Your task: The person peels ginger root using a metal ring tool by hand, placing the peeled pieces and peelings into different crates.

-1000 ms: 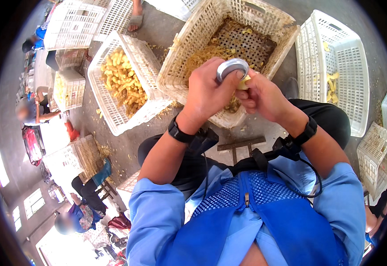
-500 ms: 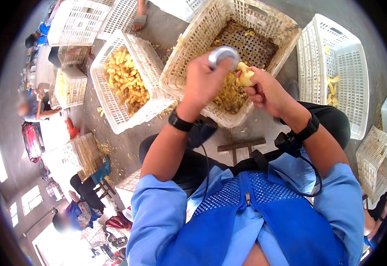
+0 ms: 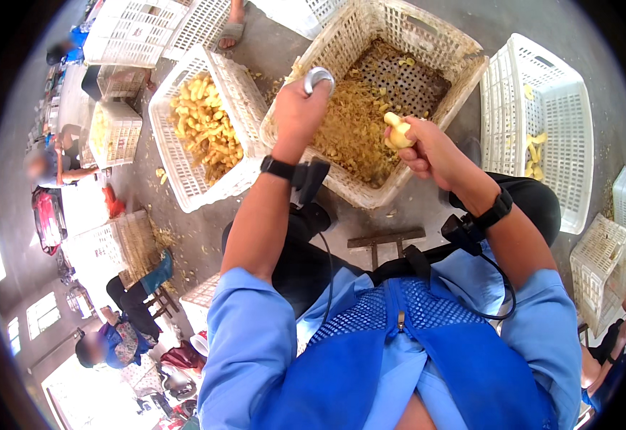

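My right hand (image 3: 431,148) grips a peeled, pale yellow piece of ginger (image 3: 399,133), with its knobby end pointing up and left. My left hand (image 3: 299,118) is closed around a shiny, rounded metal scraper (image 3: 320,79); most of the tool is hidden by the fingers. The two hands are apart, and the scraper does not touch the ginger. Both are above a dirty white slotted crate (image 3: 463,75), where yellow-brown peelings (image 3: 359,140) cover much of the bottom.
On the left, a white crate (image 3: 173,161) holds a heap of ginger (image 3: 204,115). On the right, another crate (image 3: 575,129) has a few pale pieces (image 3: 535,150). A low stool (image 3: 387,237) stands between my legs. Other people sit among crates at far left and lower right.
My left hand with the scraper has swung left, away from the ginger, uncovering more of the peelings. My right hand stays nearly in place, still holding the ginger.
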